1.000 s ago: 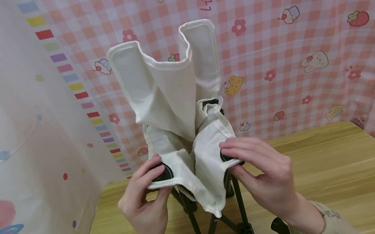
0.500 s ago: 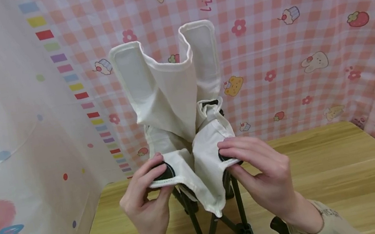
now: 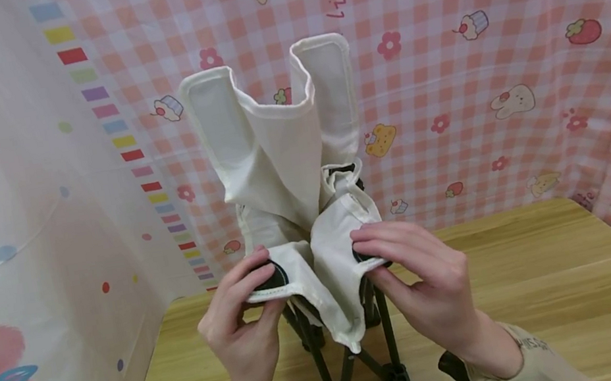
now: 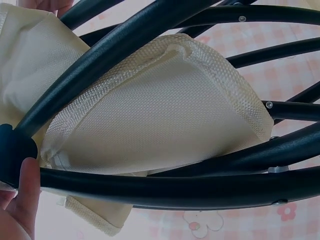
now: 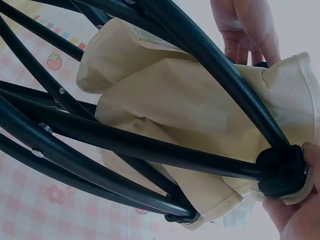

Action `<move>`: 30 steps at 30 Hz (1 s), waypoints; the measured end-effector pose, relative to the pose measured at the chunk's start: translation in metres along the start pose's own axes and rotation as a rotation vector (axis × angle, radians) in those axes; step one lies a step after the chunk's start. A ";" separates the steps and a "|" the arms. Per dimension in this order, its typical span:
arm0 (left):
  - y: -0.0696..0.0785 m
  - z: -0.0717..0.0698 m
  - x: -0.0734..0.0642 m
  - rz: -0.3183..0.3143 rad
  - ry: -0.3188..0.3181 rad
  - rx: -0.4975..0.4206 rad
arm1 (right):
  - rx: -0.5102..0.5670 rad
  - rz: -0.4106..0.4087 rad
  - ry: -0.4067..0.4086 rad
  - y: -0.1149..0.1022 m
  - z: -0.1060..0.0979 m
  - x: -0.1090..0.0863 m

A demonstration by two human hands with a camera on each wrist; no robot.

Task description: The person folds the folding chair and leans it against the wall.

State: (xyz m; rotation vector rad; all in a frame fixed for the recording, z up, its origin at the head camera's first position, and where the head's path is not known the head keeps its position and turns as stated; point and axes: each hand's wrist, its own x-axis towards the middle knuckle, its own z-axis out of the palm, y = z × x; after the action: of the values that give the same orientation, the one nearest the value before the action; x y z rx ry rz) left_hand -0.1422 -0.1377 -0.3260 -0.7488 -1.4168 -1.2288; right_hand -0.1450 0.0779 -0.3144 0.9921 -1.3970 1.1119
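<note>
A partly folded camping chair with cream-white fabric (image 3: 282,154) and a dark tube frame (image 3: 388,330) stands on the table. My left hand (image 3: 242,334) grips its front left seat corner, fingers over the black round patch and thumb beneath. My right hand (image 3: 424,281) holds the opposite front corner the same way. Between them the seat cloth sags into a fold, while the backrest rises behind with two upright flaps. Both wrist views show crossed, riveted tubes under the cloth; a black corner joint (image 5: 282,170) lies at my right fingers, another joint (image 4: 17,155) at my left.
The wood-grain table (image 3: 546,272) extends to both sides of the chair. Behind it hangs a pink checked curtain (image 3: 444,82), and a white printed curtain (image 3: 42,192) hangs at the left. Dark straps show at both sleeves.
Both hands have moved slightly inward, bringing the two front seat corners a little closer together. The chair's front feet have drawn slightly nearer each other; the grip is unchanged.
</note>
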 end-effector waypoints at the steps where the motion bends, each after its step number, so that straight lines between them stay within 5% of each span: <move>1: 0.000 0.001 0.000 0.003 -0.001 0.002 | -0.002 0.000 -0.001 0.000 0.000 0.000; 30: 0.000 0.012 0.004 0.016 -0.014 0.013 | -0.017 -0.021 -0.001 0.000 0.006 0.004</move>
State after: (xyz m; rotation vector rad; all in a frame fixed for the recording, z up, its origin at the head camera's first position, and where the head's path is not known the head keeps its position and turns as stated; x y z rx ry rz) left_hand -0.1468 -0.1274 -0.3209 -0.7600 -1.4259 -1.2034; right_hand -0.1472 0.0721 -0.3103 0.9929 -1.3920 1.0823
